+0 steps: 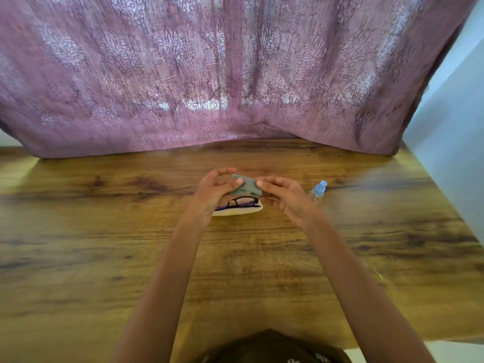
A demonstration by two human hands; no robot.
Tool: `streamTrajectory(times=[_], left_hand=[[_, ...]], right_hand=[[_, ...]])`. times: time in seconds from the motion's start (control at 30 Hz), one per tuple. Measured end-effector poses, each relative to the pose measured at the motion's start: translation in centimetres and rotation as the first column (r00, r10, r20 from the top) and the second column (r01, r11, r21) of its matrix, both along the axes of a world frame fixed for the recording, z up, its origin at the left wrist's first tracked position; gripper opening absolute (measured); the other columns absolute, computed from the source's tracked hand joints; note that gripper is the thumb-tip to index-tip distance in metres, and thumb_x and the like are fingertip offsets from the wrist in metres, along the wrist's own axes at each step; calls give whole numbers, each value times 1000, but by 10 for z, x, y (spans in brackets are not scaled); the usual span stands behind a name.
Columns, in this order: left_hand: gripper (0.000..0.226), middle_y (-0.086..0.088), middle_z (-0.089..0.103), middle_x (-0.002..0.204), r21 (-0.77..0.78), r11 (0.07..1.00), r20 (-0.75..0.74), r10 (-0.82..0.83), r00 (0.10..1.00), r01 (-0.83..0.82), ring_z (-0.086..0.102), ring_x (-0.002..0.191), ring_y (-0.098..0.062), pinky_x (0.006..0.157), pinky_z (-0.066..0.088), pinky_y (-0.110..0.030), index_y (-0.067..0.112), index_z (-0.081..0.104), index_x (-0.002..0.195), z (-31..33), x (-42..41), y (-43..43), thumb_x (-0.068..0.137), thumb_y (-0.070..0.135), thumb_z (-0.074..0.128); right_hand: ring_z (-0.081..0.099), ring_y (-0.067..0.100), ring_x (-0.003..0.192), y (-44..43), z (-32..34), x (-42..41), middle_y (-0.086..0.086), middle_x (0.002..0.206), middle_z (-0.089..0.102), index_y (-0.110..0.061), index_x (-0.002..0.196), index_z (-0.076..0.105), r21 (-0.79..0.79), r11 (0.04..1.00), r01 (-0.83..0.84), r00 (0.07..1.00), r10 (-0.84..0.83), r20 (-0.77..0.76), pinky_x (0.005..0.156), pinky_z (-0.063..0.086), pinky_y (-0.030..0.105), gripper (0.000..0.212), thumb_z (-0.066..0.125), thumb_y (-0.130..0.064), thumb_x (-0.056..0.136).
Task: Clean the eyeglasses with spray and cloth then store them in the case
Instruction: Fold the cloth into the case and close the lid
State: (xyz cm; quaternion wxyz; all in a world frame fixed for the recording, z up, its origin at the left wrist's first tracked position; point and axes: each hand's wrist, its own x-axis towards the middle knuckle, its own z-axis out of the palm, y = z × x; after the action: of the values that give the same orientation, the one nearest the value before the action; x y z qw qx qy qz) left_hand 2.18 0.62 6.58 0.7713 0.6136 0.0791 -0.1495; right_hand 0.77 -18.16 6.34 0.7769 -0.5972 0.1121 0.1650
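Dark-framed eyeglasses lie folded on a pale open case at the middle of the wooden table. Just above them a grey-green cleaning cloth is held between both hands. My left hand pinches the cloth's left side with thumb and fingers. My right hand touches the cloth's right edge with its fingertips. A small clear spray bottle with a blue cap stands upright right of my right hand. The case's left end is hidden behind my left hand.
A purple patterned curtain hangs along the table's far edge. A pale wall borders the table on the right.
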Motion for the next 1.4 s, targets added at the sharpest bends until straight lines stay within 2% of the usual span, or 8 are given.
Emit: streamTrajectory(times=[0.3,0.53,0.67,0.77,0.9,1.07,1.2,1.4], left_hand=[[27,-8,70,106,116,993,25,1,1000,-4,69,87,-15,65,54,-16,15,64,102,-10,2,0,78,5,74],[25,-9,72,90,209,962,56,168,984,-176,70,78,-18,74,58,-25,3,67,104,-25,12,16,84,17,71],[27,-2,70,92,529,729,133,436,890,-436,63,78,-14,72,50,-27,9,70,102,-48,25,35,86,31,69],[42,5,67,101,732,639,19,326,945,-235,62,93,-17,81,49,-29,15,66,108,-67,33,49,80,45,70],[31,-4,72,98,699,707,-36,189,981,-111,66,89,-22,86,51,-34,16,70,107,-81,39,54,82,33,71],[27,0,70,82,673,734,-32,154,988,-93,62,69,-15,79,56,-38,11,71,107,-89,35,49,83,24,71],[16,4,68,90,711,680,85,169,982,-179,61,79,-12,67,45,-22,16,68,100,-85,19,37,87,26,67],[16,1,67,91,689,681,196,157,968,-250,60,81,-14,67,42,-21,12,67,99,-88,8,29,89,24,65]], right_hand=[[72,19,87,9,-3,1,9,98,71,-1,106,65,27,998,51,999,-52,7,72,60,28,20,69,-9,89],[70,10,82,8,-6,5,4,92,73,-6,102,69,-200,973,112,992,-98,81,74,59,23,18,72,-5,85],[69,14,89,4,-11,8,5,96,72,-6,104,70,-314,939,140,987,-107,118,78,58,24,19,72,-6,85],[69,15,93,3,-15,10,5,98,73,-7,106,71,-398,904,153,985,-108,135,80,58,24,22,73,-8,84],[69,14,95,6,-21,10,0,98,73,-12,107,70,-469,874,128,988,-73,135,85,58,30,23,74,-15,85],[65,5,89,9,-20,9,-2,99,70,-15,109,65,-566,816,115,987,-29,158,65,51,14,20,68,-19,90],[69,14,91,11,-22,6,6,102,70,-11,106,63,-452,886,101,994,-68,88,68,58,20,16,67,-14,91],[67,14,83,30,-31,-1,8,100,65,-4,111,60,-325,945,41,998,-54,-31,67,59,22,21,65,-13,93]])
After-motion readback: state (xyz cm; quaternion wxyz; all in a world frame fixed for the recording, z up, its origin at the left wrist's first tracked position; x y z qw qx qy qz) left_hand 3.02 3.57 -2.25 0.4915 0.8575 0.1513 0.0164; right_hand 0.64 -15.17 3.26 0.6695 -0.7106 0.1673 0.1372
